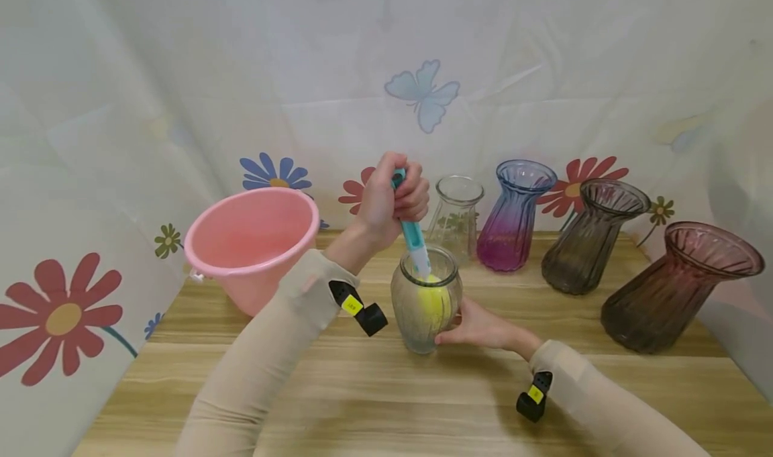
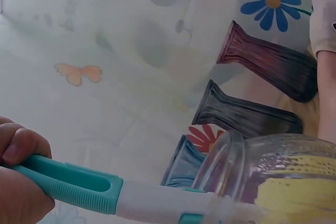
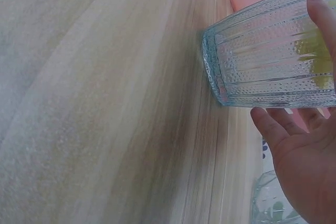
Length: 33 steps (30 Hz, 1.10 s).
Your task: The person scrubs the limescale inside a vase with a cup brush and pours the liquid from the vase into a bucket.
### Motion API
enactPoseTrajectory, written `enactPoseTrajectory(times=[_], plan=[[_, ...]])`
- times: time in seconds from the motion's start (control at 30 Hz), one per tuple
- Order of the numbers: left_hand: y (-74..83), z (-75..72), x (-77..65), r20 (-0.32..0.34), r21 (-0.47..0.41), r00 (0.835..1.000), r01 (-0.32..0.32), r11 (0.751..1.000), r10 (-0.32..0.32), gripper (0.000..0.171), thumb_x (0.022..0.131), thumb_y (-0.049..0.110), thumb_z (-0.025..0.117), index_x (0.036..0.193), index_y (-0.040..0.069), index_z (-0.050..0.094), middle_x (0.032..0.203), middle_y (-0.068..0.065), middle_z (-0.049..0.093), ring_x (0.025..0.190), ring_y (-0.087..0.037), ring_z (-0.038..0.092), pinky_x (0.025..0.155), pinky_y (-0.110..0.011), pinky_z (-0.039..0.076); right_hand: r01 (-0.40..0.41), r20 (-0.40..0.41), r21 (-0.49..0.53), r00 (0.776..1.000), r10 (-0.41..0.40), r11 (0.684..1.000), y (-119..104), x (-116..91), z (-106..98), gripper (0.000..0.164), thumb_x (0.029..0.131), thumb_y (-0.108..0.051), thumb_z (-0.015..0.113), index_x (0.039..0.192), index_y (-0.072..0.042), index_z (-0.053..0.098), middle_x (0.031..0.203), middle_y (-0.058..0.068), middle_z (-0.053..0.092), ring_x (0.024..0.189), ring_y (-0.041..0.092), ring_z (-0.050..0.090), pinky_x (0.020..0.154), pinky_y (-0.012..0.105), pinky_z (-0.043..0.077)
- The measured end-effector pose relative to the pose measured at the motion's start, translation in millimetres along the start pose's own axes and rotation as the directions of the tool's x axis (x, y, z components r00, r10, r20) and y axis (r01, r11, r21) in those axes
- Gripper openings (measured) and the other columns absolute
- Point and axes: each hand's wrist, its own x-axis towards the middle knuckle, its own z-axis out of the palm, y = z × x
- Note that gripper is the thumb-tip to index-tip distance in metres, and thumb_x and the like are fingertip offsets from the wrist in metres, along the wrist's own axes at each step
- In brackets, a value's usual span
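In the head view my left hand grips the teal handle of a sponge bottle brush from above. Its white neck runs down through the mouth of a clear ribbed glass vase. The yellow sponge head sits inside the vase, seen through the glass in the left wrist view. My right hand holds the lower side of the vase, thumb toward me and fingers behind. In the right wrist view the vase's base is at the table; whether it touches, I cannot tell.
A pink bucket stands to the left on the wooden table. Behind and to the right are a clear vase, a blue-purple vase, a grey vase and a red-brown vase. A flowered sheet hangs around.
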Motion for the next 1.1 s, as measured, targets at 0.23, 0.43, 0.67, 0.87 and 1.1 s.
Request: enactPoseTrajectory(times=[0.23, 0.43, 0.67, 0.87, 1.1], plan=[[-21.3, -6.1, 0.1, 0.027, 0.070, 0.998, 0.049, 0.996, -0.051, 0.039, 0.086, 0.016, 0.021, 0.047, 0.013, 0.022, 0.039, 0.004, 0.022, 0.034, -0.013, 0.015, 0.037, -0.026, 0.011, -0.004, -0.003, 0.002, 1.000, 0.004, 1.000, -1, -1, 0, 0.085, 0.074, -0.009, 0.074, 0.140, -0.002, 0.022, 0.141, 0.020, 0.032, 0.126, 0.035, 0.039, 0.101, 0.045, 0.037], [-45.6, -10.6, -3.3, 0.055, 0.161, 0.993, 0.098, 0.982, -0.108, 0.044, 0.092, 0.016, 0.022, 0.048, 0.010, 0.022, 0.040, 0.002, 0.021, 0.034, -0.015, 0.015, 0.037, -0.028, 0.012, -0.006, -0.006, -0.030, 1.000, 0.006, 1.000, -5, -2, 0, 0.083, 0.075, -0.013, 0.074, 0.140, -0.001, 0.022, 0.141, 0.020, 0.032, 0.127, 0.036, 0.038, 0.101, 0.046, 0.037], [-55.5, -9.8, -7.5, 0.080, 0.231, 0.993, 0.065, 0.971, -0.086, 0.045, 0.093, 0.021, 0.024, 0.050, 0.011, 0.021, 0.041, 0.003, 0.020, 0.035, -0.014, 0.014, 0.037, -0.029, 0.012, 0.001, 0.061, -0.058, 0.998, 0.002, 0.998, -10, -4, -1, 0.084, 0.079, -0.013, 0.070, 0.142, -0.001, 0.016, 0.145, 0.021, 0.025, 0.130, 0.036, 0.032, 0.102, 0.045, 0.036], [-51.1, -9.4, -7.3, 0.104, 0.198, 0.989, 0.083, 0.977, -0.105, 0.044, 0.092, 0.017, 0.023, 0.049, 0.011, 0.020, 0.040, 0.004, 0.021, 0.035, -0.014, 0.014, 0.037, -0.029, 0.012, -0.025, 0.061, -0.053, 0.998, 0.028, 0.998, -10, -3, -5, 0.081, 0.078, -0.012, 0.071, 0.140, 0.001, 0.021, 0.142, 0.022, 0.031, 0.128, 0.037, 0.036, 0.102, 0.046, 0.035], [-29.5, -10.2, -2.1, 0.154, 0.098, 0.982, 0.094, 0.991, -0.108, 0.043, 0.090, 0.015, 0.019, 0.047, 0.013, 0.023, 0.040, 0.005, 0.023, 0.035, -0.014, 0.015, 0.037, -0.028, 0.011, -0.011, 0.044, -0.007, 0.999, 0.012, 1.000, -6, -1, -2, 0.091, 0.074, -0.010, 0.074, 0.143, -0.006, 0.014, 0.143, 0.019, 0.029, 0.128, 0.035, 0.038, 0.102, 0.046, 0.035]])
